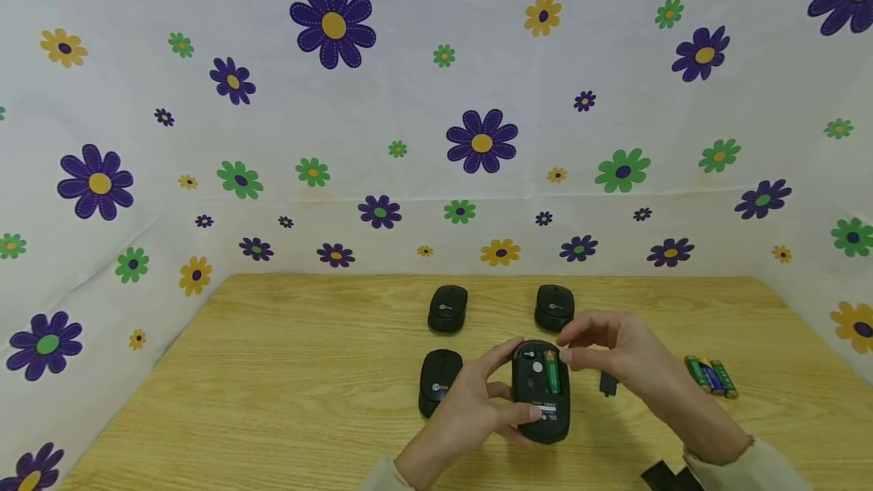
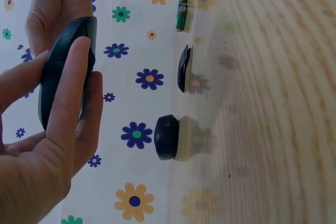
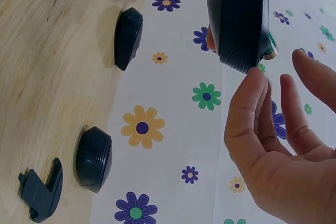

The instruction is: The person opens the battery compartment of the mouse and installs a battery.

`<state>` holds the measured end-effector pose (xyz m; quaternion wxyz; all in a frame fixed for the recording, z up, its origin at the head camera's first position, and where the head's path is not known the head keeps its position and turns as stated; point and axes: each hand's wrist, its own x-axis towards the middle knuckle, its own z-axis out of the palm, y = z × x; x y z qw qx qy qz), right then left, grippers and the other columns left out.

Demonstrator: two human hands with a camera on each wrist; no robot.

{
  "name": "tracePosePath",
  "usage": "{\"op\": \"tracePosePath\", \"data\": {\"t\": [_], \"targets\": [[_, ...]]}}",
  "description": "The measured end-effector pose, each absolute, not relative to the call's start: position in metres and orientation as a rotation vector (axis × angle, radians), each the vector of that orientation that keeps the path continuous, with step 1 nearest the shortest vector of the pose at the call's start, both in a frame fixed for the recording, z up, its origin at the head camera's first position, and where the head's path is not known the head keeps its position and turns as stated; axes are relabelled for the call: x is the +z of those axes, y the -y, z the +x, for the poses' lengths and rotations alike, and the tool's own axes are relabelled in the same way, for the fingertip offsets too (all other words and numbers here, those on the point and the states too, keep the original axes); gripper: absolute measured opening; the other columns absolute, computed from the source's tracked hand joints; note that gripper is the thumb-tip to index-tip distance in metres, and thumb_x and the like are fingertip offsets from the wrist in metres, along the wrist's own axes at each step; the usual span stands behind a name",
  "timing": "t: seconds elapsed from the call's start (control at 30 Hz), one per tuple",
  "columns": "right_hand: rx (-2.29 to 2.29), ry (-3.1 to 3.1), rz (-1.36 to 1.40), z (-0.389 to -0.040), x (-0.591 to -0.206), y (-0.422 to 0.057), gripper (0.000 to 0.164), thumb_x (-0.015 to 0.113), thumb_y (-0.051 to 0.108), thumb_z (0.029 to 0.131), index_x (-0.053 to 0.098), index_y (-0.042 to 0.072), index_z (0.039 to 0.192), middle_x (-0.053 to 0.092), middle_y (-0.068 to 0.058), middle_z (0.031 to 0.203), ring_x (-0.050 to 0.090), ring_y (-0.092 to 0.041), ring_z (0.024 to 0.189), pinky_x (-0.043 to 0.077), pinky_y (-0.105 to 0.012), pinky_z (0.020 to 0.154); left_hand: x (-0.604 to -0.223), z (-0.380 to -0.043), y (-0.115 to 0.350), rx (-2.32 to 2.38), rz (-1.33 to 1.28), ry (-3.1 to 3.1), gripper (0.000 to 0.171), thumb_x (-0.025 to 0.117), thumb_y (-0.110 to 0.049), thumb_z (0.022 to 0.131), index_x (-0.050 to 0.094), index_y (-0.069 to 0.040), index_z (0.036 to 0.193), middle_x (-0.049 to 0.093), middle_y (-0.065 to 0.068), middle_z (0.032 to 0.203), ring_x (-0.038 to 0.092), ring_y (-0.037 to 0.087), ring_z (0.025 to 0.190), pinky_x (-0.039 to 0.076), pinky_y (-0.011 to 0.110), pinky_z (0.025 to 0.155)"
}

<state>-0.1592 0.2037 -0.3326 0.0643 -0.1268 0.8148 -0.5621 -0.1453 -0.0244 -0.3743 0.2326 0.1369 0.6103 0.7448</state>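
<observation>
A black computer mouse (image 1: 535,389) is held underside up by my left hand (image 1: 467,408), its fingers and thumb gripping the sides. In its uncovered battery slot lies a green battery (image 1: 552,372). The right wrist view shows the battery's metal end (image 3: 271,53) sticking out past the mouse's underside. My right hand (image 1: 624,354) is at the mouse's top end, thumb and fingers apart with nothing between them. One fingertip appears to touch the mouse's edge in the right wrist view. A black battery cover (image 3: 42,195) lies on the table, partly behind my right hand in the head view.
Two black mice, one at back left (image 1: 448,309) and one at back right (image 1: 555,305), stand upright on the wooden table (image 1: 273,385). A third mouse (image 1: 436,385) sits left of my hands. Three batteries (image 1: 711,376) lie side by side at right. A flowered sheet (image 1: 409,97) hangs behind.
</observation>
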Motion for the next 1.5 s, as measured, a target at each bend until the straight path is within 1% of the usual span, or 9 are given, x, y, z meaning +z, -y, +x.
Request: {"op": "tracePosePath", "data": {"t": [0.17,0.27,0.33,0.43,0.57,0.73,1.0,1.23,1.5], "targets": [[-1.713,-2.423,-0.415,-0.160,-0.339,-0.205,0.028,0.071,0.005,0.093,0.063,-0.008,0.117,0.065,-0.016,0.115,0.064,-0.028,0.102,0.059,-0.039,0.083,-0.375,-0.146,0.023,2.068,0.390,-1.663,0.082,0.068,0.020,0.082,0.043,-0.012,0.154,0.037,0.008,0.156,0.070,0.030,0.096,0.064,0.040,0.060],[-1.750,-2.305,-0.432,-0.159,-0.343,-0.205,0.038,0.068,0.009,0.097,0.055,-0.013,0.125,0.057,-0.024,0.126,0.065,-0.033,0.108,0.063,-0.042,0.081,-0.375,-0.146,0.024,2.069,0.401,-1.668,0.082,0.068,0.020,0.082,0.043,-0.011,0.154,0.036,0.008,0.157,0.070,0.030,0.097,0.064,0.041,0.060],[-1.769,-2.212,-0.406,-0.159,-0.345,-0.203,0.045,0.064,0.013,0.101,0.049,-0.016,0.131,0.054,-0.027,0.129,0.065,-0.034,0.107,0.064,-0.045,0.079,-0.374,-0.146,0.024,2.069,0.405,-1.675,0.082,0.068,0.019,0.082,0.043,-0.011,0.154,0.036,0.008,0.157,0.070,0.029,0.097,0.064,0.041,0.060],[-1.775,-2.106,-0.368,-0.158,-0.349,-0.202,0.052,0.057,0.019,0.105,0.042,-0.018,0.138,0.057,-0.025,0.127,0.067,-0.032,0.100,0.064,-0.048,0.075,-0.374,-0.145,0.024,2.071,0.408,-1.685,0.082,0.068,0.019,0.082,0.043,-0.011,0.154,0.036,0.008,0.157,0.070,0.028,0.096,0.064,0.041,0.060],[-1.761,-1.997,-0.353,-0.157,-0.354,-0.201,0.059,0.048,0.026,0.109,0.034,-0.019,0.144,0.064,-0.018,0.117,0.070,-0.033,0.092,0.064,-0.048,0.071,-0.374,-0.145,0.023,2.078,0.412,-1.687,0.082,0.069,0.019,0.082,0.043,-0.011,0.154,0.036,0.008,0.158,0.070,0.028,0.096,0.064,0.041,0.060],[-1.770,-1.938,-0.328,-0.156,-0.359,-0.196,0.067,0.044,0.032,0.110,0.026,-0.019,0.149,0.065,-0.016,0.112,0.071,-0.034,0.089,0.064,-0.046,0.067,-0.374,-0.145,0.023,2.073,0.401,-1.705,0.082,0.070,0.018,0.082,0.043,-0.012,0.154,0.036,0.008,0.157,0.070,0.028,0.095,0.064,0.041,0.060],[-1.820,-1.951,-0.305,-0.154,-0.363,-0.191,0.065,0.044,0.032,0.110,0.030,-0.019,0.147,0.065,-0.014,0.108,0.071,-0.030,0.086,0.064,-0.043,0.063,-0.376,-0.144,0.022,2.063,0.415,-1.762,0.085,0.071,0.016,0.083,0.040,-0.013,0.156,0.036,0.012,0.158,0.070,0.026,0.096,0.064,0.043,0.060],[-1.823,-1.971,-0.283,-0.153,-0.367,-0.190,0.064,0.045,0.031,0.110,0.031,-0.019,0.146,0.065,-0.015,0.107,0.071,-0.029,0.084,0.064,-0.043,0.063,-0.378,-0.144,0.021,2.038,0.451,-1.834,0.081,0.072,0.014,0.082,0.047,-0.018,0.152,0.038,0.007,0.156,0.070,0.024,0.093,0.064,0.048,0.062],[-1.821,-1.981,-0.261,-0.154,-0.366,-0.189,0.064,0.046,0.032,0.109,0.032,-0.019,0.146,0.065,-0.014,0.108,0.071,-0.028,0.085,0.064,-0.045,0.064,-0.380,-0.144,0.020,2.026,0.440,-1.847,0.082,0.073,0.014,0.082,0.047,-0.019,0.153,0.040,0.007,0.153,0.070,0.023,0.091,0.064,0.044,0.060]]}}
